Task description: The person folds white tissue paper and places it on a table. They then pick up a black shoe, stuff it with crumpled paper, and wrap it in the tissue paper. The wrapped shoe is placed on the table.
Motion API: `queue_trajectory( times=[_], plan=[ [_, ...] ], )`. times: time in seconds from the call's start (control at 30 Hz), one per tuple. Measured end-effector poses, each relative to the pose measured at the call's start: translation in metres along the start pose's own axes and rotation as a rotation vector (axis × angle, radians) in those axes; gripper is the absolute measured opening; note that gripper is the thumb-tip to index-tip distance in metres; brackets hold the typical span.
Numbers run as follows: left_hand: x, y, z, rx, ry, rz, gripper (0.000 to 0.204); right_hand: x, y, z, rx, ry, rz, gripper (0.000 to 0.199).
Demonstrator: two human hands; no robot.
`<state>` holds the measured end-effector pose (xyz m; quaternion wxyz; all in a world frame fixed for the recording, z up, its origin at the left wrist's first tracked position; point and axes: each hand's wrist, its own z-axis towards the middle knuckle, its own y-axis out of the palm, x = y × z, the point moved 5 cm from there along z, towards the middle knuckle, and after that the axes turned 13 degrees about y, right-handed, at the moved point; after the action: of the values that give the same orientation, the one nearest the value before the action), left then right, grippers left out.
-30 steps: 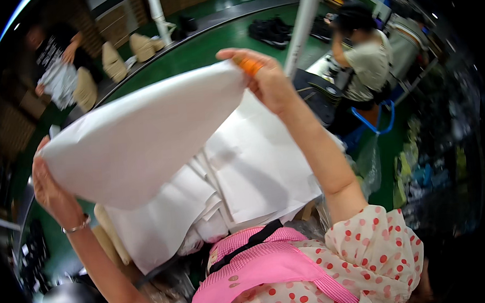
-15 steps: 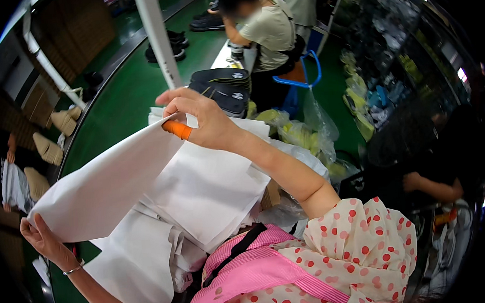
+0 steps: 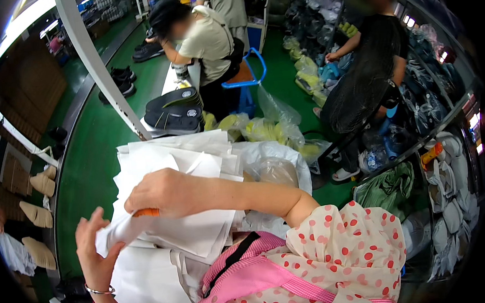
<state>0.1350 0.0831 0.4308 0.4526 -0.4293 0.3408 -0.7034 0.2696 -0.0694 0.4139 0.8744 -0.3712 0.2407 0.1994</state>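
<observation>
A sheet of white paper (image 3: pixel 120 232), curled into a bent roll, hangs between my hands above the stacked sheets. My right hand (image 3: pixel 162 192) is closed on its upper end, knuckles up, with an orange cover (image 3: pixel 147 212) around the thumb. At the roll's other end, my left hand (image 3: pixel 95 246) holds it between the thumb and the raised fingers; a bracelet circles that wrist. Beneath, a loose pile of white paper sheets (image 3: pixel 199 171) fans out, and more sheets (image 3: pixel 142 280) lie nearer to me.
Dark shoe soles (image 3: pixel 173 114) are stacked beyond the paper. A seated person (image 3: pixel 214 45) works past them, by a blue-framed stool (image 3: pixel 243 76). Clear bags with yellow-green items (image 3: pixel 263 129) lie right of the pile. Another person (image 3: pixel 371 71) stands at the right, near a rack of shoe parts (image 3: pixel 450 194).
The sheet, stretched wide before, is now curled up small. My hands have come together, the left moving right and the right moving down and left. The view has shifted toward the right.
</observation>
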Motion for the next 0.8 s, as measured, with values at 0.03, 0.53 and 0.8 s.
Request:
queue_trajectory(
  times=[0.03,0.53,0.8],
  plan=[
    [-0.005,0.006,-0.004,0.085,0.041,-0.079,0.05,-0.004,-0.001,-0.001,0.008,0.002,-0.003,0.014],
    [-0.091,0.0,-0.081,-0.053,-0.183,-0.063,0.011,0.026,-0.043,-0.001,0.124,0.404,0.151,0.014],
    [-0.119,-0.002,-0.069,-0.11,-0.251,-0.044,0.023,0.083,-0.03,-0.002,0.145,0.658,0.156,0.014]
  ],
)
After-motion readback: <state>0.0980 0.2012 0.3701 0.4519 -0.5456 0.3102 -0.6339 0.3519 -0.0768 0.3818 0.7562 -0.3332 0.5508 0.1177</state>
